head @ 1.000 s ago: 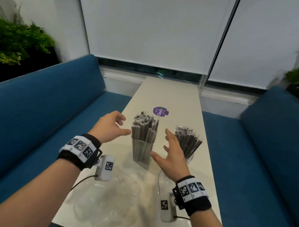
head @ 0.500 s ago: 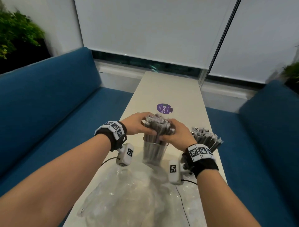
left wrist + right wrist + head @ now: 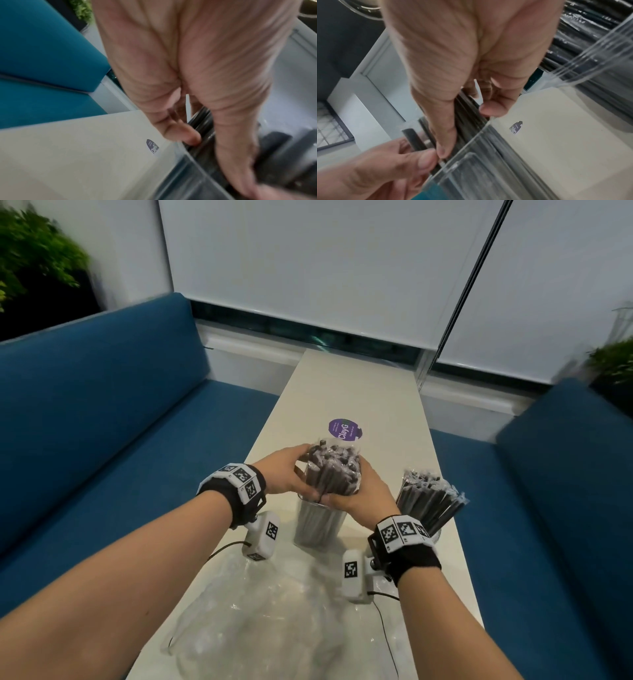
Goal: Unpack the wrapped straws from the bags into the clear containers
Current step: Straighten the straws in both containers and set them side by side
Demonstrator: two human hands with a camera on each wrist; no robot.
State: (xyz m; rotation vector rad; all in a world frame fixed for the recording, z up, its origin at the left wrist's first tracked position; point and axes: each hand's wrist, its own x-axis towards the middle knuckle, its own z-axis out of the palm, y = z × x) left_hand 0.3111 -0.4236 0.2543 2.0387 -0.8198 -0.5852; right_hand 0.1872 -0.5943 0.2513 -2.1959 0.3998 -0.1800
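1. At mid-table, both hands clasp the straws (image 3: 331, 470) standing in the container (image 3: 317, 523): left hand (image 3: 286, 474) and right hand (image 3: 356, 491) curl round the bundle's upper half from either side.
2. Near the right edge, a second container (image 3: 433, 534) holds a fanned, leaning bundle (image 3: 430, 498).
3. Empty bags (image 3: 274, 621) lie crumpled at the near edge.
4. Risk: squeezing or tugging could tip the container; a right elbow swing could knock its neighbour off the table (image 3: 359, 392).
5. Open room lies toward the far edge, past the sticker (image 3: 343, 430).
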